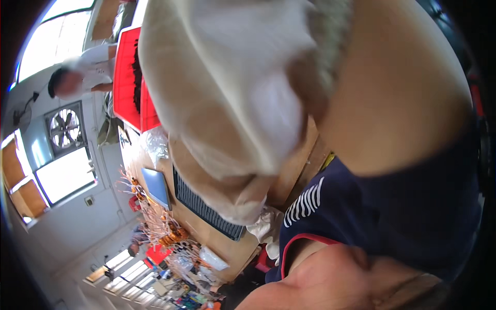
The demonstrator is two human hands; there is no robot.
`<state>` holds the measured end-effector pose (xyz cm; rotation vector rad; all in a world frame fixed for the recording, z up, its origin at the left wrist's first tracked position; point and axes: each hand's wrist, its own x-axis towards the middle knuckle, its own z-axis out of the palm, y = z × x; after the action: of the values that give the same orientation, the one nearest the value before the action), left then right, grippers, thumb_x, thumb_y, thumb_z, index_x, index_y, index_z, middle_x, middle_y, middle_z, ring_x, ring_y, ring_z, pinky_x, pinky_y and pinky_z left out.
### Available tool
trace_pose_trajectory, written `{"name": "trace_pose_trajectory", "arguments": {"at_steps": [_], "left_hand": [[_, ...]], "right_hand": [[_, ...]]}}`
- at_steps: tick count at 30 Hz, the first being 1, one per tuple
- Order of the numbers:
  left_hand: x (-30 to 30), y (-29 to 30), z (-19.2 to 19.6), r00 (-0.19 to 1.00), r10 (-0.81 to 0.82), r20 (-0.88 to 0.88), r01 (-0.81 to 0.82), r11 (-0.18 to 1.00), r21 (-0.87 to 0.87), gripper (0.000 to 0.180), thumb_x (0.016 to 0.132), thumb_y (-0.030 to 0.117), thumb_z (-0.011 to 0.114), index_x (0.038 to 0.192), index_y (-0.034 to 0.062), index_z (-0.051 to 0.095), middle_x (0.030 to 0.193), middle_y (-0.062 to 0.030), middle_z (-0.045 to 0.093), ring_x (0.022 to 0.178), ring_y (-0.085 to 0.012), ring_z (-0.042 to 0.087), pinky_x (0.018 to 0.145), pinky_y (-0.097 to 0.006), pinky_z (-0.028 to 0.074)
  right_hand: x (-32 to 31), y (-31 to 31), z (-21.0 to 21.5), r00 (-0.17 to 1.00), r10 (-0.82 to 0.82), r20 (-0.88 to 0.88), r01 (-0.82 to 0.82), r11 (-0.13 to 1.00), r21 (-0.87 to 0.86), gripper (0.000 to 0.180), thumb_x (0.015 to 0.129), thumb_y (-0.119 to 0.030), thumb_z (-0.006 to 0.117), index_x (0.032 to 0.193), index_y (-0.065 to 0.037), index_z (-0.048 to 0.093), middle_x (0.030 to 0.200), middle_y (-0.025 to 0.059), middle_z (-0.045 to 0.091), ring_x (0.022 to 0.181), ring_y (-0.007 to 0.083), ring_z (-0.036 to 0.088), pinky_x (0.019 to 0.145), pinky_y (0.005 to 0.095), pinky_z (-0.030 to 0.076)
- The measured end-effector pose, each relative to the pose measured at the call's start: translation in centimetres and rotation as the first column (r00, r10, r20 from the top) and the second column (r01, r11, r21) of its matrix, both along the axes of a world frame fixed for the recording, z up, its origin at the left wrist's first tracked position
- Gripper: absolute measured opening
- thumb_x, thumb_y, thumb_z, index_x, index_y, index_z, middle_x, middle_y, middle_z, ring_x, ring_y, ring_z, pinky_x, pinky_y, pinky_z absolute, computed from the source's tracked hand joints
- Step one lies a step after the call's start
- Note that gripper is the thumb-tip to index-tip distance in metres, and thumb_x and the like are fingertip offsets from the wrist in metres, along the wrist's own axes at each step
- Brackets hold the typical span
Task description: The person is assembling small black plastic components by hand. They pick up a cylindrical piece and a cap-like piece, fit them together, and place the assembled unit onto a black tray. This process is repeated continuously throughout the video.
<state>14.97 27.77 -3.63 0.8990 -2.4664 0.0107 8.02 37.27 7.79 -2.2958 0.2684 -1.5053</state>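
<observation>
Head view, tilted hard. Item: large pale cloth bundle [222, 88], cream and white, blurred, raised close to the camera and filling the upper centre. Judged soft, limp and light; best gathered in bunched folds, since loose corners would sag. A bare upper arm [398, 88] in a dark blue sleeve [413, 217] fills the right side; neither hand shows, so their grip cannot be told. Below: brown worktable [206, 227] edge, dark ribbed tray [206, 209], red crate [126, 77]. Free room lies left, toward the wall fan [64, 129]; another person [82, 72] stands there.
</observation>
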Motion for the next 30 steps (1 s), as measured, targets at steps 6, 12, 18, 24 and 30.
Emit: {"name": "trace_pose_trajectory", "arguments": {"at_steps": [6, 12, 18, 24, 30], "left_hand": [[4.5, -0.2, -3.2, 0.816, 0.281, 0.505, 0.097, 0.795, -0.599, 0.03, 0.088, 0.021, 0.068, 0.117, 0.0128, 0.071, 0.103, -0.0094, 0.073, 0.082, -0.0274, 0.072, 0.078, -0.039, 0.057], [-2.1, -1.2, 1.5, 0.994, 0.015, -0.108, -0.023, 0.997, -0.071, 0.043, 0.086, 0.014, 0.071, 0.127, 0.0055, 0.062, 0.123, -0.0192, 0.06, 0.115, -0.0397, 0.056, 0.101, -0.048, 0.046], [-0.4, 0.5, 2.2, 0.98, 0.162, -0.119, -0.171, 0.983, -0.072, 0.041, 0.085, 0.015, 0.07, 0.125, 0.008, 0.064, 0.125, -0.0147, 0.062, 0.114, -0.0375, 0.058, 0.098, -0.046, 0.049], [-1.7, 1.4, 2.7, 0.98, 0.183, -0.077, -0.19, 0.977, -0.1, 0.05, 0.088, 0.032, 0.07, 0.13, 0.0067, 0.06, 0.133, -0.019, 0.056, 0.121, -0.0409, 0.054, 0.101, -0.049, 0.047], [-1.4, 1.5, 5.2, 0.997, 0.065, -0.05, -0.069, 0.995, -0.078, 0.074, 0.076, 0.048, 0.079, 0.133, 0.0063, 0.057, 0.138, -0.0224, 0.052, 0.127, -0.0429, 0.051, 0.107, -0.051, 0.043]], "right_hand": [[-1.3, -7.7, 3.6, 0.964, -0.215, -0.157, 0.188, 0.967, -0.174, 0.014, 0.082, -0.018, 0.062, 0.086, -0.007, 0.069, 0.083, 0.0123, 0.07, 0.08, 0.0283, 0.07, 0.067, 0.0425, 0.056], [-15.8, -22.5, 14.2, 0.192, -0.742, -0.642, 0.662, 0.581, -0.473, 0.014, 0.082, -0.015, 0.062, 0.088, -0.006, 0.07, 0.086, 0.0134, 0.071, 0.084, 0.0292, 0.071, 0.07, 0.0436, 0.056], [-15.4, -8.0, 3.6, 0.239, -0.32, -0.917, 0.178, 0.943, -0.283, 0.008, 0.079, -0.018, 0.065, 0.081, -0.01, 0.066, 0.076, 0.0079, 0.068, 0.07, 0.026, 0.069, 0.061, 0.0423, 0.053], [-18.9, 3.7, -7.1, 0.82, -0.278, -0.5, 0.513, 0.745, 0.426, 0.01, 0.083, -0.017, 0.072, 0.091, -0.01, 0.071, 0.076, 0.0084, 0.068, 0.074, 0.0291, 0.066, 0.069, 0.0414, 0.051], [-16.7, 5.8, -10.2, 0.663, -0.664, -0.345, 0.741, 0.517, 0.428, 0.008, 0.081, -0.008, 0.073, 0.089, -0.009, 0.072, 0.074, 0.009, 0.068, 0.07, 0.0305, 0.066, 0.067, 0.0414, 0.05]]}}
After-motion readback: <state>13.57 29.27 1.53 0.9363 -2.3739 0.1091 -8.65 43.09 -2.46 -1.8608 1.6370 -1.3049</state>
